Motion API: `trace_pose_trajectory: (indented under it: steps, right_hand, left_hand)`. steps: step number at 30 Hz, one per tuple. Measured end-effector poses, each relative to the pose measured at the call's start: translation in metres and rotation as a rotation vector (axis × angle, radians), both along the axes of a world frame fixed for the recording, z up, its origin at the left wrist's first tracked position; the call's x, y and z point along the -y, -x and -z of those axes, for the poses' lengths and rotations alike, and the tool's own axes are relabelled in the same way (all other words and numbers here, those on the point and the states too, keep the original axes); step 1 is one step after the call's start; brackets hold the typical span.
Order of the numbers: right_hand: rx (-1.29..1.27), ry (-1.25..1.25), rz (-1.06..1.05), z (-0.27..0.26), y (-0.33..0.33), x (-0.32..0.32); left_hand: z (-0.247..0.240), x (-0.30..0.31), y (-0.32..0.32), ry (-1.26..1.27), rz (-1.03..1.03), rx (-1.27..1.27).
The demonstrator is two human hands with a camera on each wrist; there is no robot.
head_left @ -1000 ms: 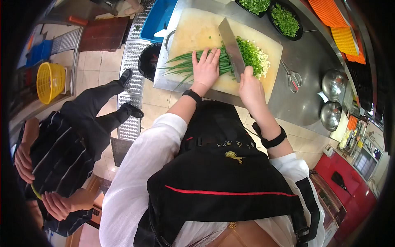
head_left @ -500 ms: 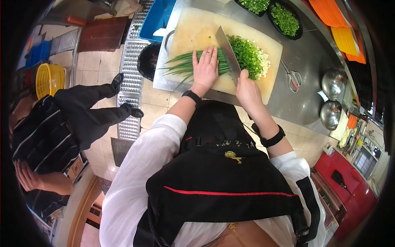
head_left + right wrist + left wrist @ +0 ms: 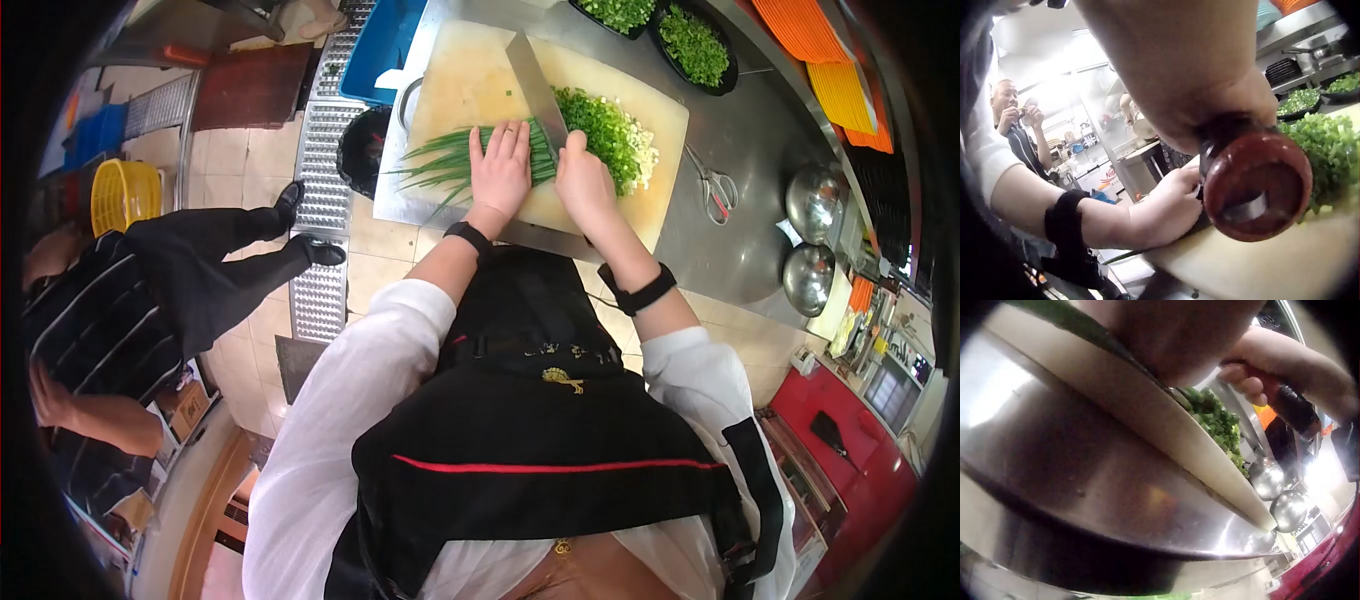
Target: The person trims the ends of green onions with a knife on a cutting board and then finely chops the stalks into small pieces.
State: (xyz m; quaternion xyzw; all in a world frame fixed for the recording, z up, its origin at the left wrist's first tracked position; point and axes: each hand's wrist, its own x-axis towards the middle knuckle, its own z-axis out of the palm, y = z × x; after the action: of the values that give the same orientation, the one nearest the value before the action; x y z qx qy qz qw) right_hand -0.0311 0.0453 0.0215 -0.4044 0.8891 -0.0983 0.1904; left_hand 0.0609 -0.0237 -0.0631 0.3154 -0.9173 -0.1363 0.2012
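In the head view my left hand (image 3: 501, 173) presses flat on a bunch of long green onions (image 3: 445, 160) on the cutting board (image 3: 465, 65). My right hand (image 3: 585, 182) grips the handle of a cleaver (image 3: 534, 80), its blade at the right end of the bunch, close beside the left fingers. Chopped green onion (image 3: 610, 135) lies heaped right of the blade. The right wrist view shows the round end of the handle (image 3: 1257, 187) below the right hand and chopped pieces (image 3: 1329, 150) beyond it.
Scissors (image 3: 713, 185) lie right of the board, two metal bowls (image 3: 808, 280) farther right. A black bowl of chopped greens (image 3: 692, 50) stands behind. A blue bin (image 3: 385, 45) and a black bin (image 3: 362, 150) are at the left. Another person (image 3: 110, 320) stands farther left.
The cleaver and my right hand have shifted left along the bunch, nearer my left hand, which has stayed about where it was. The other person at the left has moved and turned.
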Motion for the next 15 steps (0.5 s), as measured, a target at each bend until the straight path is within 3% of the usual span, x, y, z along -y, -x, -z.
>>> trace_pose_trajectory:
  steps: [6, 13, 15]
  right_hand:
    - [0.016, -0.033, -0.023, -0.042, -0.012, -0.022]
    - [0.025, -0.022, -0.052, -0.026, -0.020, -0.037]
    - [0.067, -0.174, -0.057, -0.030, -0.021, -0.030]
  left_hand:
    - [-0.001, -0.001, 0.000, 0.007, -0.018, -0.016]
    - [0.003, -0.001, -0.001, -0.012, -0.014, -0.017]
    - [0.003, -0.001, -0.001, -0.012, -0.015, -0.014]
